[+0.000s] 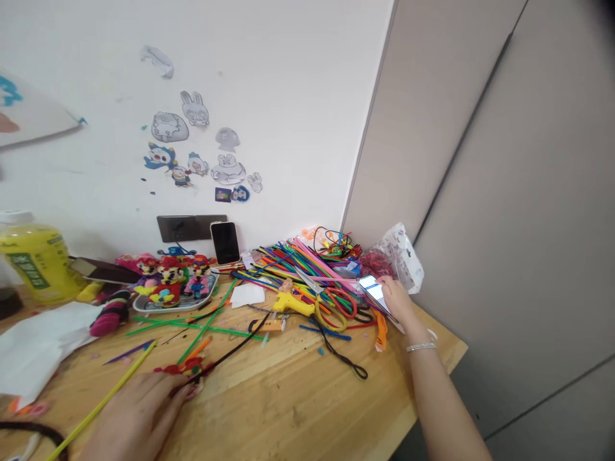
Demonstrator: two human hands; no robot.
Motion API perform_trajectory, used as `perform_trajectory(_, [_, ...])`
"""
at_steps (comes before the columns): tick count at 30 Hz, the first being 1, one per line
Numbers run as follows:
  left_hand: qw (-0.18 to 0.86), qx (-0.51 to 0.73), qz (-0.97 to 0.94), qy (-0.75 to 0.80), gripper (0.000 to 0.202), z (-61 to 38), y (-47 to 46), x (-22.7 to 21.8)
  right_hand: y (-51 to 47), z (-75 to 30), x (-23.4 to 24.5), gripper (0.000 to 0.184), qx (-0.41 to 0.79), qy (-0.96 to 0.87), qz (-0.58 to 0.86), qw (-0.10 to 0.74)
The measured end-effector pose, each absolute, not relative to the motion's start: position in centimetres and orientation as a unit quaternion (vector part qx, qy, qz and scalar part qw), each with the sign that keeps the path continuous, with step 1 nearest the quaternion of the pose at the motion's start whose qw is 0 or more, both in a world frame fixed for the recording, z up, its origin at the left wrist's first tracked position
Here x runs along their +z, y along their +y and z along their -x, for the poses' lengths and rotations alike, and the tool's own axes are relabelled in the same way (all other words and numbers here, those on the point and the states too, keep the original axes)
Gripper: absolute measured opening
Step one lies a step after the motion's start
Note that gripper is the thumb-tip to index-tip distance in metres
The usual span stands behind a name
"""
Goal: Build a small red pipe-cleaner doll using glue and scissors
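Observation:
My left hand (137, 413) lies low on the wooden table (288, 403) at the bottom left. Its fingers are stretched out, and the fingertips touch a small red pipe-cleaner piece (186, 369). A yellow-green stick (110, 397) runs beside that hand. My right hand (396, 298), with a silver bracelet on the wrist, reaches to the far right of the table. Its fingers are curled on the edge of a lit smartphone (373, 290), which rests on a heap of coloured pipe cleaners (298, 262).
A yellow glue gun (292, 303), red-handled scissors (340, 301) and a black cord (339, 352) lie mid-table. A tray of plush figures (169, 285), a second phone (225, 242) leaning on the wall, a yellow bottle (36, 259), white paper (33, 352) and a plastic bag (401, 256) surround them.

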State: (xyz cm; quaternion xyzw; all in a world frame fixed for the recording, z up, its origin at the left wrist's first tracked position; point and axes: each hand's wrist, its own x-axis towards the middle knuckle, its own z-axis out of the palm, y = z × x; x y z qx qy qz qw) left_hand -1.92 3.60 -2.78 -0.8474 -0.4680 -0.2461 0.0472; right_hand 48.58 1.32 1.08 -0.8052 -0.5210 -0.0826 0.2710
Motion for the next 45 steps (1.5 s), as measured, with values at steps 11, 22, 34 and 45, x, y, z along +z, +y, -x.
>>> perform_trajectory(11, [0.058, -0.268, 0.851, -0.448, 0.042, 1.6, 3.6, -2.5, -0.9, -48.2, 2.1, 0.035, -0.098, -0.425, 0.861, 0.263])
perform_trajectory(22, [0.067, -0.271, 0.852, -0.443, 0.04, 1.5, 3.2, -1.7, -1.1, -47.7, 2.1, 0.035, -0.089, -0.411, 0.855, 0.305])
perform_trajectory(34, [0.069, -0.361, 0.841, -0.397, 0.04, 0.4, 2.0, -0.1, -0.2, -33.3, 5.6, 0.028, -0.023, -0.667, 0.605, 0.433])
perform_trajectory(45, [0.109, -0.35, 0.86, -0.354, 0.023, 0.6, 1.7, -0.4, 1.1, -16.8, 0.8, 0.017, 0.024, -0.863, 0.43, 0.265])
